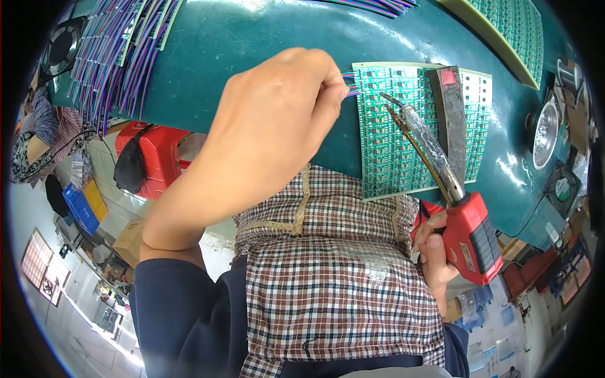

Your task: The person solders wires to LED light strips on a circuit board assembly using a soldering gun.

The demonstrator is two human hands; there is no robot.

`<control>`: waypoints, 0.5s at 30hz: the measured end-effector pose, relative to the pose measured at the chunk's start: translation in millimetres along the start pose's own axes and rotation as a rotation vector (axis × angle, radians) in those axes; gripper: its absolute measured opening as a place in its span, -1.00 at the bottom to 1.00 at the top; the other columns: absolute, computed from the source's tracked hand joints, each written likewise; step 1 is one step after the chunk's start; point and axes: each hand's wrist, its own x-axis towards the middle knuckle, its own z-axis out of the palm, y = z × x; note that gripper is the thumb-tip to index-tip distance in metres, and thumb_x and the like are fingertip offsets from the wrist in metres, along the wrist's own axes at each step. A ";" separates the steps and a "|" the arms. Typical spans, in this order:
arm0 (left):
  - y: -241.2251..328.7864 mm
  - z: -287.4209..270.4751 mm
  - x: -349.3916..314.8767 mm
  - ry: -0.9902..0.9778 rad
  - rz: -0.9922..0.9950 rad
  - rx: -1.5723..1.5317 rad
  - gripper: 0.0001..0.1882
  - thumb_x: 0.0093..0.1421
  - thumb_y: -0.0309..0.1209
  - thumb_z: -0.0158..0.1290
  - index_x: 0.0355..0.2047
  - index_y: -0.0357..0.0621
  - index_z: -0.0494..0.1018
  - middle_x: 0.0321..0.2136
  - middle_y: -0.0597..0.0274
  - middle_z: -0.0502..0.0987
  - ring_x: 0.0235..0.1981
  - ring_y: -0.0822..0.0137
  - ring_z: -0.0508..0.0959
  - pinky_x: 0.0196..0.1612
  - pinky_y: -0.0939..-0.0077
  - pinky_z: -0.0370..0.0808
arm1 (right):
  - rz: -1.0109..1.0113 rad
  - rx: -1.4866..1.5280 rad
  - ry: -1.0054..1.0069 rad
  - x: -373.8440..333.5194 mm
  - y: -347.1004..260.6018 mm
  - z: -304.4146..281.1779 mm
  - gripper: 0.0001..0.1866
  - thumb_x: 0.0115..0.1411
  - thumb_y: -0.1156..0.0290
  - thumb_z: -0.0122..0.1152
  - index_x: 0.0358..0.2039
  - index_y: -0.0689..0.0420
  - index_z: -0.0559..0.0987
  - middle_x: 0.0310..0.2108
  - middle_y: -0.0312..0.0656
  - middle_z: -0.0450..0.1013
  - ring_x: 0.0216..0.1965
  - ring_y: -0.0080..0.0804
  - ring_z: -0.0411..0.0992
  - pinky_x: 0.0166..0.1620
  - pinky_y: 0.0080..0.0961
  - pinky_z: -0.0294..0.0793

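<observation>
Across the green bench (252,38) I see a circuit-board sheet (378,151) near its edge, a dark bar (450,120) lying over it. The left hand (280,107) pinches thin coloured wires (350,84) at the sheet's left side; the right hand (436,258) grips a red soldering gun (469,242), tip above the board; contact I can't tell.

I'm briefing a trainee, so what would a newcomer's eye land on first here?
Probably the red and black soldering gun in the right hand, its tip over the green circuit board panel. The left hand pinches thin multicoloured wires at the panel's left edge. Similar wires fan across the upper left.
</observation>
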 end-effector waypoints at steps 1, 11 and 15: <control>-0.6 3.1 -0.8 0.000 0.000 0.000 -0.87 0.25 -0.46 0.21 -0.35 -0.27 0.52 -0.49 0.19 0.53 -0.57 0.46 0.52 -0.47 0.55 0.44 | 0.016 -0.012 0.007 -1.3 0.9 0.4 -0.66 0.28 0.30 0.24 -0.16 0.34 0.44 -0.63 -0.22 0.34 -0.73 -0.61 0.18 -0.59 -0.62 0.20; -6.7 16.1 2.6 -0.015 -0.058 -0.033 -0.80 0.22 -0.43 0.24 -0.44 -0.30 0.50 -0.53 0.16 0.52 -0.57 0.40 0.53 -0.45 0.51 0.48 | 0.134 -0.101 0.047 2.6 -4.8 8.9 -0.69 0.25 0.33 0.26 -0.18 0.34 0.47 -0.61 -0.23 0.37 -0.70 -0.61 0.22 -0.54 -0.63 0.25; -7.8 15.8 3.6 -0.028 -0.060 -0.036 -0.80 0.22 -0.43 0.24 -0.45 -0.31 0.50 -0.54 0.16 0.51 -0.56 0.39 0.54 -0.43 0.50 0.51 | 0.113 -0.071 0.057 4.0 -1.7 10.2 -0.73 0.25 0.36 0.24 -0.21 0.32 0.47 -0.59 -0.21 0.39 -0.69 -0.62 0.23 -0.53 -0.63 0.29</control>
